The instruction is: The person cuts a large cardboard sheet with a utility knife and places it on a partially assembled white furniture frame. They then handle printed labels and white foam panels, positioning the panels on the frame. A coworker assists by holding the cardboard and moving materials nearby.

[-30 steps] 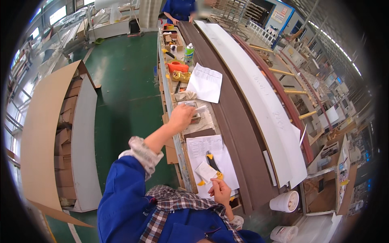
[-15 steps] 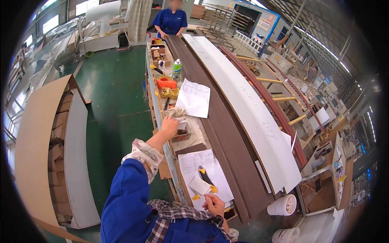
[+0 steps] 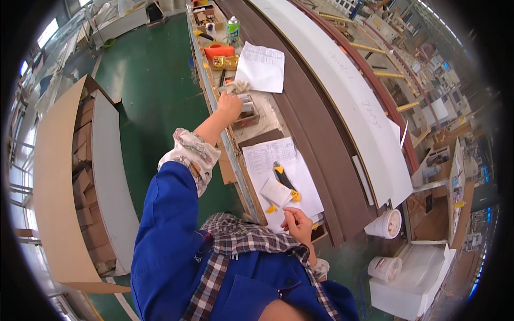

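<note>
My left hand (image 3: 230,106) is stretched out to the bench's left edge, over a small wooden box (image 3: 247,120) with white pieces in it. Its fingers are bent in, and what they hold is hidden. A crumpled beige cloth (image 3: 235,86) lies just beyond them. My right hand (image 3: 298,224) is close to my body, its fingers curled together; anything inside is too small to make out. Just beyond it, a black and yellow utility knife (image 3: 284,177), a small white slip (image 3: 276,192) and a yellow piece (image 3: 271,208) lie on printed sheets (image 3: 257,160).
Long brown panels (image 3: 316,144) and a white panel (image 3: 342,80) run along the bench. A spray can (image 3: 233,31), red container (image 3: 218,52) and paper sheet (image 3: 261,67) lie further off. White buckets (image 3: 383,223) stand at right; a large open carton (image 3: 64,187) stands on the left.
My view has tilted downward, so the bench sits higher in the picture and the co-worker at the far end has left it. Both hands stay near the same things.
</note>
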A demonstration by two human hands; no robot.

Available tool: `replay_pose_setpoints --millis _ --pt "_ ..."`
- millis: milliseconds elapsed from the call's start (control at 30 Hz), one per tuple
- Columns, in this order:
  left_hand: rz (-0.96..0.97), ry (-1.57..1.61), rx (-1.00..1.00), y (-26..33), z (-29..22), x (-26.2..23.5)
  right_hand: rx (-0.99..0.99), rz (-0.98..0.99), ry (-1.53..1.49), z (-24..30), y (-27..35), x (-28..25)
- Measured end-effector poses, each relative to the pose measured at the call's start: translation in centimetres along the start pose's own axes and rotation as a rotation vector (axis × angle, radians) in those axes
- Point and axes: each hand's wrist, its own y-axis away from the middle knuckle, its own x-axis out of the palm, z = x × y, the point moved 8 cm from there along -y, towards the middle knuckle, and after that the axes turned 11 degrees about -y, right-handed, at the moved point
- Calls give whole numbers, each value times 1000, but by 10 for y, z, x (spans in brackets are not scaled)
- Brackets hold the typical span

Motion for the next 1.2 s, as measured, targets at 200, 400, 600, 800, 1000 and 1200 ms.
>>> replay_pose_setpoints --millis 200,400,600,800,1000,1200 --pt "158 107 -4 -7 3 3 13 -19 -7 2 4 -1" --pt "178 71 34 -9 -17 4 7 0 -5 2 -2 2" --pt "280 106 63 5 -23 36 31 -29 62 -6 1 -7" --pt "-22 15 12 18 -15 -3 19 -18 -6 -1 -2 -2" --pt "-181 201 -67 76 -36 -53 -146 -203 155 -5 -16 -27" --pt "-146 483 524 173 -171 -48 -374 77 838 -6 -44 9"
